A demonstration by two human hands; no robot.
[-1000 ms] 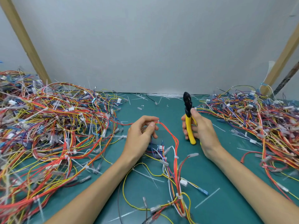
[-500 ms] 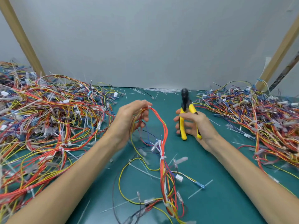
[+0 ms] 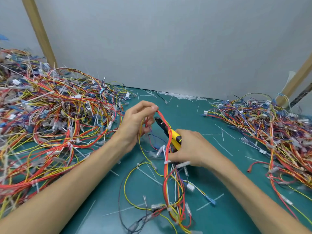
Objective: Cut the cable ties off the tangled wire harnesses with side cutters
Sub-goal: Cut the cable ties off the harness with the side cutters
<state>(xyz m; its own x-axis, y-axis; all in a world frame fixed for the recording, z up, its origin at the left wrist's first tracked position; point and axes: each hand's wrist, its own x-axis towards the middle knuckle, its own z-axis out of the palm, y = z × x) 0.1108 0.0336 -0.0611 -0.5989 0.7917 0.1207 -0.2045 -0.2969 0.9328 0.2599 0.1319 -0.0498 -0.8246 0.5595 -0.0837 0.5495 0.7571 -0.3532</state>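
Nearest me, at six o'clock, the loose tail of the red, yellow and white wire harness [image 3: 170, 191] sprawls on the matte teal cutting mat [image 3: 236, 208], thin glossy insulated strands looping around small translucent plastic connectors, with stiff white nylon offcuts lying flat about them. Moving up toward centre, a white cable tie [image 3: 167, 162] cinches the red strands into a tight neck just beside my right hand [image 3: 190, 149], which is wrapped closed around the yellow-handled side cutters [image 3: 168, 132]; their dark metal nose points toward ten o'clock, into the gap beneath the lifted wires, and I cannot tell whether the blades are parted. A little farther, my left hand [image 3: 135, 122] pinches the top of the red loop between thumb and fingertips, holding the bundle raised and taut off the mat. I judge I am in the locating step: harness presented, cutter brought in, no tie yet between the blades. The next move calls for sliding the nose onto a tie's band only, flat face toward the wires, since the soft insulation would nick easily. Beyond, at nine o'clock, a dense springy heap of tangled multicoloured harnesses [image 3: 50, 119] rises, and at three o'clock a lower, flatter pile [image 3: 270, 129]. Farthest, a smooth grey wall [image 3: 168, 48] with slanted wooden battens [image 3: 39, 31].
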